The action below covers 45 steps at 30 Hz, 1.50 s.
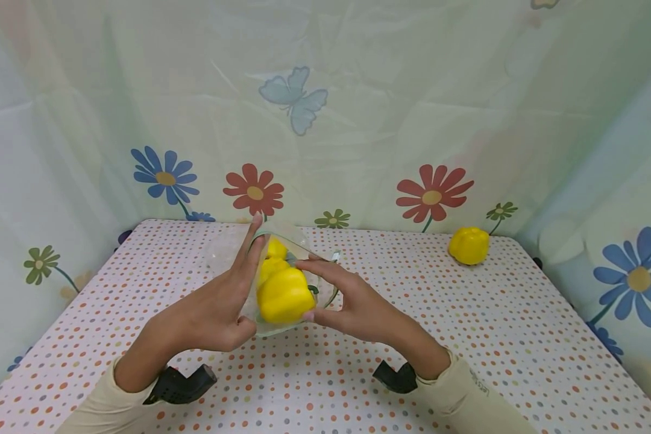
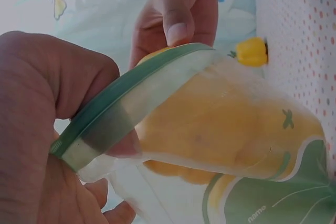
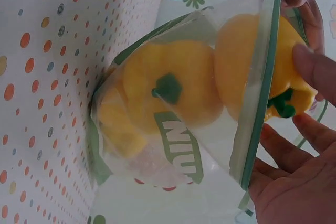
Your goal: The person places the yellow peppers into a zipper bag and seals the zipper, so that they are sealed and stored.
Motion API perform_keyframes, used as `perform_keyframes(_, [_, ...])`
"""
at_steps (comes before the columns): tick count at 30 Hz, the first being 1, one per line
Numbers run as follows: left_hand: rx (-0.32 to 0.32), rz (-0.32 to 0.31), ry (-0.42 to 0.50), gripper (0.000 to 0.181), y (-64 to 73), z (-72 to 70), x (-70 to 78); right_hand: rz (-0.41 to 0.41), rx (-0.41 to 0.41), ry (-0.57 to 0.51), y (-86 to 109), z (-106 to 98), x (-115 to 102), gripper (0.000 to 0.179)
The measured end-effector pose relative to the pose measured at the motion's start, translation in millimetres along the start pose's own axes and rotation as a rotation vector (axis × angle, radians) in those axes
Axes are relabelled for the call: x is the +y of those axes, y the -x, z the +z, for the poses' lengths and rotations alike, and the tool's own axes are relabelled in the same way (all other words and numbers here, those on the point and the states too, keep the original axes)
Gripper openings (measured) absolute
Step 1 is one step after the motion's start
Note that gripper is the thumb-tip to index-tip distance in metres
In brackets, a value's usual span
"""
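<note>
A clear zip-top plastic bag (image 2: 262, 198) with green print and a green zip strip stands on the table with its mouth spread wide. My left hand (image 1: 211, 313) grips the bag's rim, the thumb and fingers on either side of the plastic. Between the thumb and fingers of my right hand (image 1: 352, 295) is a yellow bell pepper (image 1: 284, 295) with a green stem, partly inside the bag's mouth. Deeper in the bag, more yellow peppers (image 3: 178, 77) show through the plastic; how many is hard to tell.
Another yellow bell pepper (image 1: 469, 245) sits at the table's back right. A dotted cloth covers the table (image 1: 412, 271). Behind it hangs a curtain (image 1: 358, 138) printed with flowers and a butterfly, and similar cloth closes both sides.
</note>
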<state>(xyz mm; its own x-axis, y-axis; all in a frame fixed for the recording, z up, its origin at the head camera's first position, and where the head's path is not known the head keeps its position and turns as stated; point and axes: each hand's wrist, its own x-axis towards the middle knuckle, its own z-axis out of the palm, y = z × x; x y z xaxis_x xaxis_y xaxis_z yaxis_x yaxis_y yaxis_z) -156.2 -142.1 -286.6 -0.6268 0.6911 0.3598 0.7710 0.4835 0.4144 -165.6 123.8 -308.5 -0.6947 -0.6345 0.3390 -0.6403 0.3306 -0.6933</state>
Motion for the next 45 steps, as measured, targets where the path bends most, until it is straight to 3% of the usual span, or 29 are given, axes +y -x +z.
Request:
perform_keyframes(6, [0.006,0.004,-0.034,0.118,0.1,-0.7,0.1,0.037,-0.04,0.012,1.9,-2,-2,0.079])
perform_keyframes(19, [0.014,0.022,-0.034,0.121,1.3,-3.3,-1.6,0.008,-0.04,0.049,1.9,-6,-5,0.08])
perform_keyframes(26, [0.009,-0.03,-0.007,0.126,3.0,-9.6,3.5,-0.005,0.006,0.114,4.0,-10,-12,0.078])
perform_keyframes(35, [0.007,-0.015,0.004,0.12,6.8,-18.5,16.2,-0.016,0.067,0.137,13.6,-22,-35,0.072])
perform_keyframes(45, [0.031,-0.046,0.021,0.123,9.5,-18.2,19.2,-0.059,-0.001,0.127,18.7,-23,-45,0.06])
